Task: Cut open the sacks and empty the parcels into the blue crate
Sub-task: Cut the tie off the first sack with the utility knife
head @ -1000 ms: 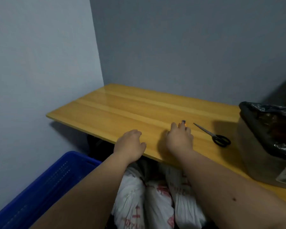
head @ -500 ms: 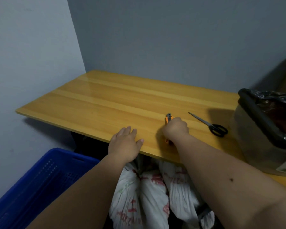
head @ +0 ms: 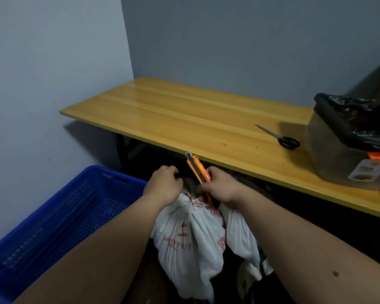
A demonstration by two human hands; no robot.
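Observation:
A white sack (head: 189, 244) with red printing stands on the floor below the table's front edge, its neck tied and bunched at the top. My left hand (head: 164, 185) grips the top of that neck, fingers curled. My right hand (head: 223, 187) holds an orange utility knife (head: 196, 167) just above the sack's neck, blade end pointing up and away. A second white sack (head: 241, 235) leans to the right of the first. The blue crate (head: 59, 218) sits on the floor at the left; the part in view holds nothing.
A wooden table (head: 184, 119) runs along the grey wall. Black-handled scissors (head: 279, 137) lie on it at the right. A bin lined with a black bag (head: 349, 141) stands at the table's right end. The wall corner closes in the left side.
My right hand picked the orange knife up off the table and brought it down to the sack. My left hand left the table edge and took the sack's neck.

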